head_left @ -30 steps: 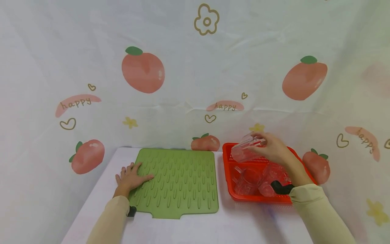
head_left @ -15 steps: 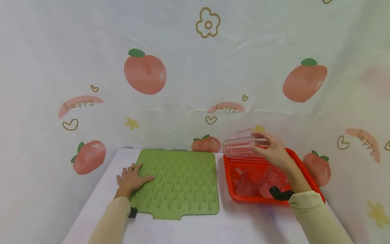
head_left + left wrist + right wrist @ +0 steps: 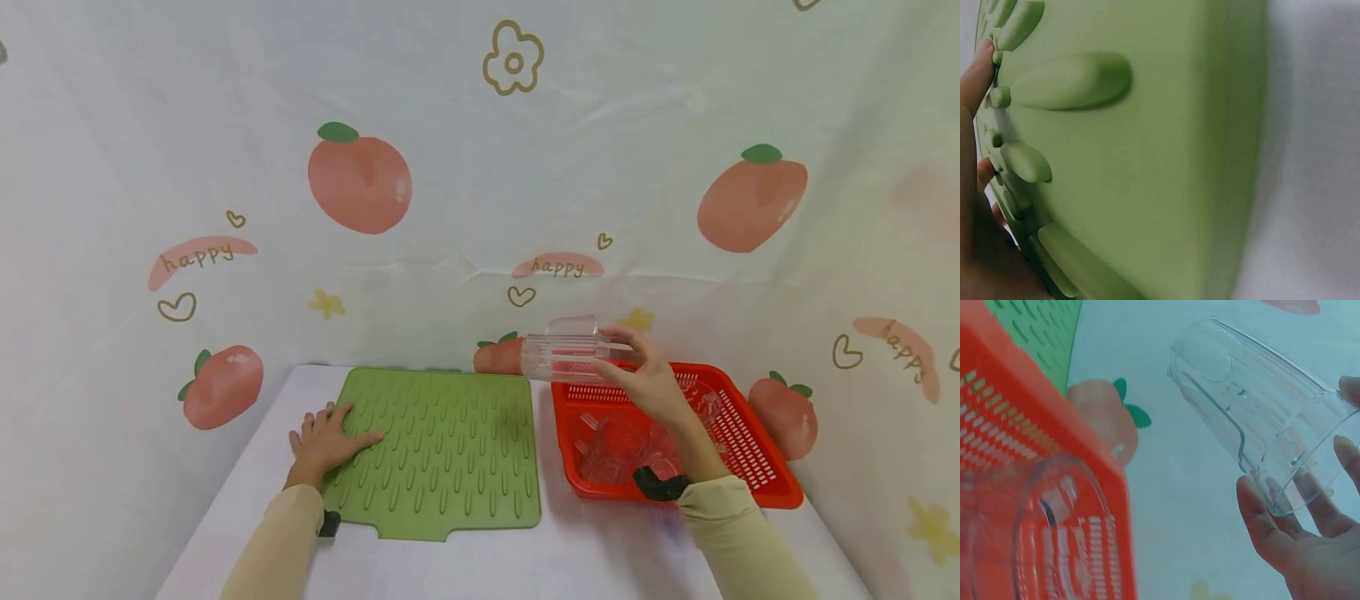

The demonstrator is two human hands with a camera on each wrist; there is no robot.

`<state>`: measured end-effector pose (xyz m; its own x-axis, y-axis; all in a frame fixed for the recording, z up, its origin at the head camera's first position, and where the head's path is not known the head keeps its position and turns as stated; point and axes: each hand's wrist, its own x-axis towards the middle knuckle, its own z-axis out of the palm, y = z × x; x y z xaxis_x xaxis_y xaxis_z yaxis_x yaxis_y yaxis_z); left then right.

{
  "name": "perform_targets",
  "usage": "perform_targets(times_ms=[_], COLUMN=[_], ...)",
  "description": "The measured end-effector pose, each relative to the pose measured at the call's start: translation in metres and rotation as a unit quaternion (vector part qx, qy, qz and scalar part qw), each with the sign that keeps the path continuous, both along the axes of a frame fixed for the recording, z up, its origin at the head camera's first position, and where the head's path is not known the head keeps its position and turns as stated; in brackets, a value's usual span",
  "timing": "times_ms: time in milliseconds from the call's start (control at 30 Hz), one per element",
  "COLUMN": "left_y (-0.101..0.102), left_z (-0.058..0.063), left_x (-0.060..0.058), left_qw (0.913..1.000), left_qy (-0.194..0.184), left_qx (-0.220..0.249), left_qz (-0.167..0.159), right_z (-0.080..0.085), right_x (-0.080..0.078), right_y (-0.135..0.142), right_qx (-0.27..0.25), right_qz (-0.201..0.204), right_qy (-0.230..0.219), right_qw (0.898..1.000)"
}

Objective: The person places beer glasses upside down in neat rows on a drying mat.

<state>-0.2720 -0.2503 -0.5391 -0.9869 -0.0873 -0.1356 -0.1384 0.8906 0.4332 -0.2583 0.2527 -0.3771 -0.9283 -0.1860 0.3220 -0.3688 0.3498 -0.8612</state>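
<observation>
My right hand [image 3: 648, 383] holds a tall clear mug [image 3: 561, 360] by its rim end, between thumb and fingers. The mug lies on its side in the air, base to the left and handle side uppermost in the head view. It is over the left rear edge of the red basket [image 3: 564, 446]. In the right wrist view the fingertips pinch the open rim of the mug [image 3: 1260, 406]. My left hand [image 3: 326, 446] rests with spread fingers on the left edge of the green ridged mat [image 3: 442, 450].
Several clear mugs [image 3: 622, 442] lie inside the red basket, partly hidden by my right forearm. The basket stands right of the mat on the white tabletop [image 3: 517, 567]. A patterned cloth [image 3: 420, 292] rises behind the table.
My right hand has brought the mug left from over the basket's middle and levelled it from a tilt. The left hand stays on the mat.
</observation>
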Motion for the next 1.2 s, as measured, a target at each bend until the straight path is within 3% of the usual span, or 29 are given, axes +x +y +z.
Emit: perform_targets(times_ms=[333,567,833,1200], left_y=[0.0,0.004,-0.001,-0.002], left_z=[0.004,0.006,0.002,-0.001], left_x=[0.002,0.001,-0.005,0.0], left_qw=[1.0,1.0,0.9999,0.9999], left_qy=[0.008,0.007,0.013,0.016], left_qx=[-0.005,-0.002,-0.001,-0.001], left_qz=[-0.003,-0.002,0.005,0.001], right_z=[-0.012,-0.023,-0.034,-0.04], right_x=[-0.001,-0.002,-0.006,-0.006], right_y=[-0.028,-0.047,-0.077,-0.118], right_qx=[-0.095,-0.103,-0.125,-0.125], right_qz=[0.027,0.002,0.02,0.037], right_qy=[-0.025,-0.034,-0.044,-0.036], right_qw=[0.995,0.994,0.991,0.991])
